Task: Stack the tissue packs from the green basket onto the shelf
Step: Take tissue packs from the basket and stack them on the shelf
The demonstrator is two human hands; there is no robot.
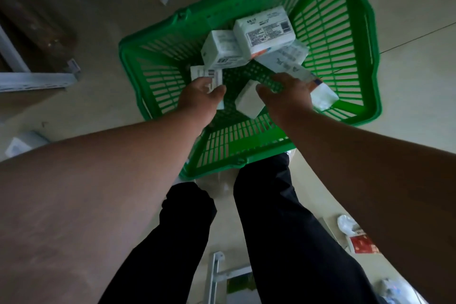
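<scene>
White plastic-wrapped tissue packs [264, 29] lie heaped in the green slatted plastic basket [345, 39] at frame centre. Left hand [199, 100] pinches one; right hand [286, 99] spreads, empty. Light, squashy, slick: grip the sides.

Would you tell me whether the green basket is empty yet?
Not empty. Several white tissue packs lie inside the basket, some piled on each other.

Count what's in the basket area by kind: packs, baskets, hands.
Tissue packs: 6, e.g. the top pack, all inside the basket; more could be hidden under the hands
Green basket: 1
Hands: 2, left hand and right hand, both reaching into the basket
Total: 9
</scene>
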